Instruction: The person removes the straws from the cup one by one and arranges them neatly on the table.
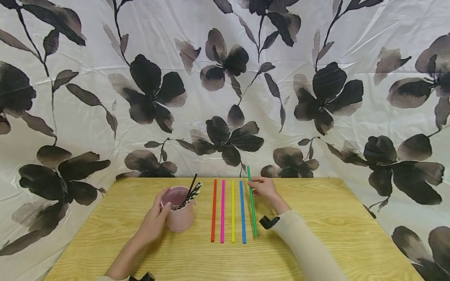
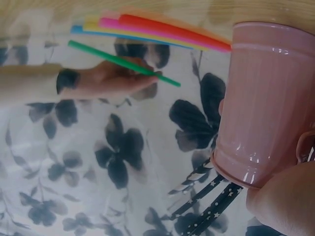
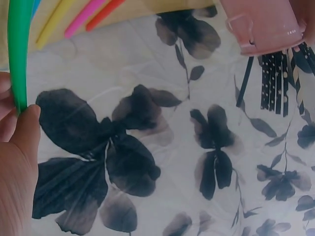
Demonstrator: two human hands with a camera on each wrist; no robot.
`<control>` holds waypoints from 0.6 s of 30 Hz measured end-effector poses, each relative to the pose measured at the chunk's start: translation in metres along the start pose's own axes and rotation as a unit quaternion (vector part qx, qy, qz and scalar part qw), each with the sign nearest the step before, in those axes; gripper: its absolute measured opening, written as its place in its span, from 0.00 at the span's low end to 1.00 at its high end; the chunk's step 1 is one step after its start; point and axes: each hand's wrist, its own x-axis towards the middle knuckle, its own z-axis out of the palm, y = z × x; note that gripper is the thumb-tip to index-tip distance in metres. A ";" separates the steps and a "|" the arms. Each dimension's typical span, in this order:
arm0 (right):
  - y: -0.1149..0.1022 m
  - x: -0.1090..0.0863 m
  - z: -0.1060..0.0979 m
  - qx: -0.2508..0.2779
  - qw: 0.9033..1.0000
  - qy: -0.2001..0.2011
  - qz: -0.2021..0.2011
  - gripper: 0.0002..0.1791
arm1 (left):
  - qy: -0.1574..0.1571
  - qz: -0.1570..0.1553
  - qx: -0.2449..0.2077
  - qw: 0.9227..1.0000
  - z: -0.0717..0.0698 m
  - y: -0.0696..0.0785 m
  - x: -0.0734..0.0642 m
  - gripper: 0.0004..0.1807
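My left hand point(image 1: 154, 220) grips a pink cup point(image 1: 181, 221) around its side, with the thumb near the rim. Several black straws, some with white dots or stars point(image 2: 220, 205), stick out of the cup and lean to the right. Between thumb and fingers, my right hand point(image 1: 264, 189) pinches a green straw point(image 1: 252, 210) near its far end. The green straw stands just right of a row of straws: red point(image 1: 213, 212), pink point(image 1: 222, 212), yellow point(image 1: 233, 212) and blue point(image 1: 243, 212). In the right wrist view, the cup's handle point(image 3: 240, 28) shows.
The wooden table point(image 1: 337, 230) carries the cup and the row of straws. Behind it and at both sides hangs a white cloth point(image 1: 267, 97) with dark flowers. Dark wrist cameras point(image 1: 269, 222) sit on both wrists.
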 end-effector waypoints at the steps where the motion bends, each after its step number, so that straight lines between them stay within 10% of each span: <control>1: 0.002 0.000 0.001 0.003 1.000 -0.001 0.000 0.18 | -0.001 -0.001 -0.003 1.000 -0.001 0.002 0.000 0.25; 6: 0.009 -0.001 0.002 0.009 1.000 -0.009 0.021 0.18 | -0.003 -0.006 -0.013 1.000 -0.007 0.028 -0.002 0.25; 18: 0.026 -0.007 0.003 -0.023 0.999 0.003 0.037 0.16 | -0.003 -0.009 0.002 1.000 0.001 -0.001 -0.001 0.26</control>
